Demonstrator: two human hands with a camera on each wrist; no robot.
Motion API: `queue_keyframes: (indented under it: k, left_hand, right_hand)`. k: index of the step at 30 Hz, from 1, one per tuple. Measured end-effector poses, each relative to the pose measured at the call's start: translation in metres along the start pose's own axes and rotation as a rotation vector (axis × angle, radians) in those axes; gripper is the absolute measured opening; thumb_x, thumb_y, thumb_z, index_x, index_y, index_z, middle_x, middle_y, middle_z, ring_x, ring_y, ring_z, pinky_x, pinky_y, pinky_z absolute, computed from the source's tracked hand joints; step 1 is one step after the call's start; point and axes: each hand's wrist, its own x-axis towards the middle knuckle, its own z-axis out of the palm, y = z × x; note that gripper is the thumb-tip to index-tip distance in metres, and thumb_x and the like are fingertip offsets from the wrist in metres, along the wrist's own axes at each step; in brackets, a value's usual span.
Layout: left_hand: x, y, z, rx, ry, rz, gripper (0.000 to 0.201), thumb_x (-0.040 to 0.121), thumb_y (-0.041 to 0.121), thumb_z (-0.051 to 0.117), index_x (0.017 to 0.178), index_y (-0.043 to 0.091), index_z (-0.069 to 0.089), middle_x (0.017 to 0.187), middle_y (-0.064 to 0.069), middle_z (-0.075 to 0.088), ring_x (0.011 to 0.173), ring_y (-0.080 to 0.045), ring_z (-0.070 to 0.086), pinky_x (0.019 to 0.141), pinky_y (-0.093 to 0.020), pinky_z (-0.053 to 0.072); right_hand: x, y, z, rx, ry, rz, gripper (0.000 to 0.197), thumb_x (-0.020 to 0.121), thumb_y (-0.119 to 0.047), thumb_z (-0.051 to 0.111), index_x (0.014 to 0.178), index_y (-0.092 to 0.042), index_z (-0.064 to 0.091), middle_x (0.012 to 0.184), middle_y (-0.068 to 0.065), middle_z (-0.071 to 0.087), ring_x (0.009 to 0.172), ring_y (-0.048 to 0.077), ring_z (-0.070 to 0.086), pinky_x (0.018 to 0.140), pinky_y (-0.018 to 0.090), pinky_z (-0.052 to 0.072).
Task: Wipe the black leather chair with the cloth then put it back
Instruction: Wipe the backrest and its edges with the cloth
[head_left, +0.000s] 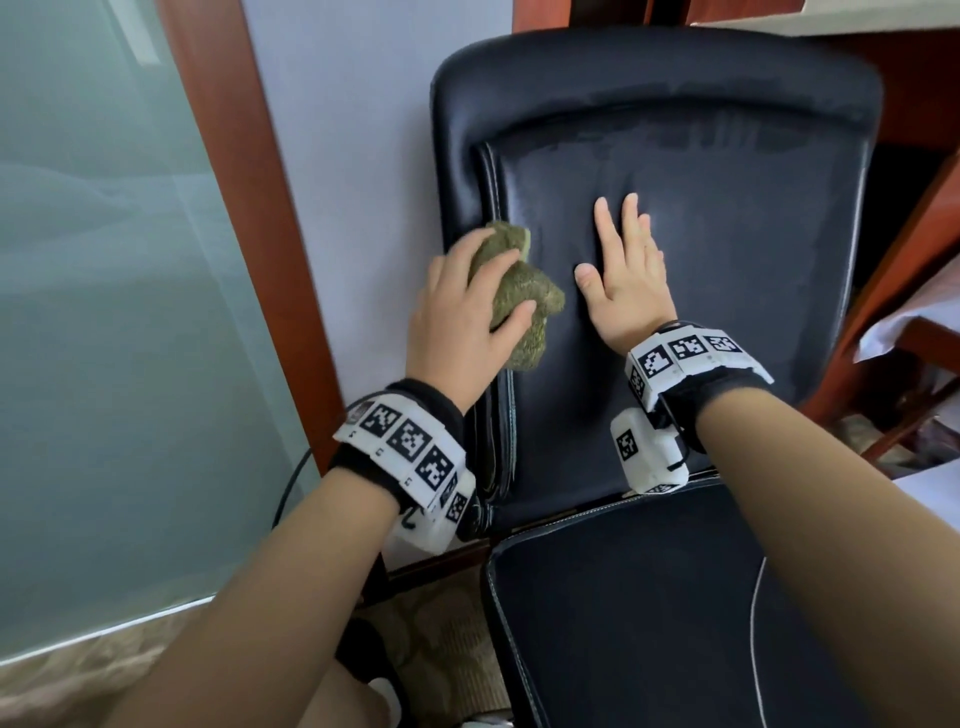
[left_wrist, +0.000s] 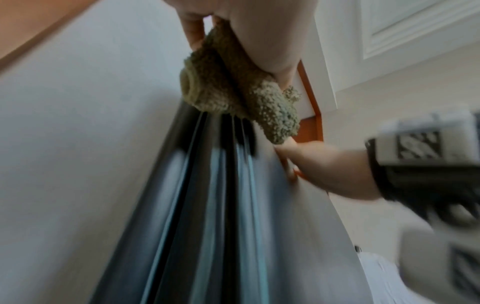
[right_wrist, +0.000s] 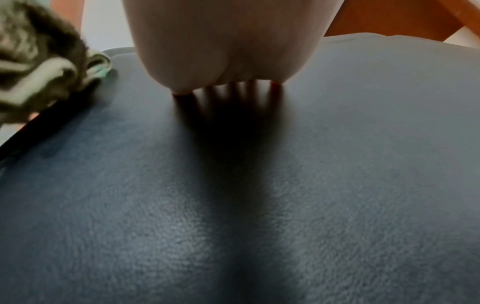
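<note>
The black leather chair (head_left: 701, 218) stands against a pale wall, backrest upright, seat (head_left: 649, 613) toward me. My left hand (head_left: 462, 306) grips a bunched olive-green cloth (head_left: 522, 291) against the stitched left edge of the backrest. The left wrist view shows the cloth (left_wrist: 233, 86) held under the palm, touching the chair's blurred side seams (left_wrist: 223, 185). My right hand (head_left: 626, 270) lies flat on the middle of the backrest, fingers straight and pointing up. In the right wrist view the palm (right_wrist: 223, 47) presses on the grained leather (right_wrist: 259, 205), with the cloth (right_wrist: 44, 63) at the far left.
A frosted glass panel (head_left: 114, 291) in a reddish wooden frame (head_left: 260, 208) stands left of the chair. Wooden furniture (head_left: 914, 228) and white fabric (head_left: 904, 322) crowd the right side. Patterned carpet (head_left: 441, 649) lies below, with a thin black cable (head_left: 291, 483) near the wall.
</note>
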Motion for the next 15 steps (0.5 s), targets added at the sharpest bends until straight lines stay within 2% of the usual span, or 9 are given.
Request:
queue_keyframes:
  k: [4, 7, 11, 15]
  left_hand:
    - [0.051, 0.0, -0.014, -0.051, 0.057, -0.108, 0.045, 0.084, 0.032, 0.06, 0.125, 0.012, 0.057, 0.139, -0.007, 0.043, 0.123, -0.025, 0.039, 0.094, -0.021, 0.028]
    - [0.068, 0.0, -0.008, -0.024, 0.023, -0.148, 0.047, 0.087, 0.034, 0.058, 0.129, 0.015, 0.053, 0.143, -0.005, 0.038, 0.127, -0.023, 0.036, 0.096, -0.02, 0.029]
    - [0.051, 0.0, 0.005, -0.023, 0.035, -0.177, 0.044, 0.087, 0.034, 0.058, 0.127, 0.015, 0.056, 0.143, -0.003, 0.039, 0.128, -0.02, 0.035, 0.092, -0.013, 0.021]
    - [0.014, 0.003, 0.011, -0.051, -0.038, -0.187, 0.043, 0.087, 0.032, 0.06, 0.126, 0.014, 0.057, 0.142, -0.003, 0.041, 0.127, -0.018, 0.035, 0.092, -0.014, 0.021]
  right_hand:
    - [-0.001, 0.001, 0.0, -0.009, 0.001, 0.005, 0.059, 0.099, -0.028, 0.036, 0.149, -0.026, 0.004, 0.157, 0.003, -0.008, 0.144, 0.025, -0.005, 0.114, 0.043, 0.0]
    - [-0.001, 0.001, 0.001, -0.008, -0.003, 0.004, 0.059, 0.099, -0.029, 0.035, 0.148, -0.026, 0.004, 0.157, 0.002, -0.008, 0.144, 0.025, -0.005, 0.114, 0.042, -0.001]
    - [0.0, 0.003, 0.002, -0.002, 0.003, -0.005, 0.058, 0.099, -0.029, 0.036, 0.149, -0.027, 0.005, 0.157, 0.002, -0.008, 0.144, 0.025, -0.005, 0.114, 0.042, 0.0]
    - [0.001, 0.004, 0.003, 0.007, 0.015, -0.012, 0.059, 0.099, -0.028, 0.037, 0.149, -0.026, 0.006, 0.157, 0.003, -0.007, 0.144, 0.025, -0.004, 0.114, 0.043, 0.0]
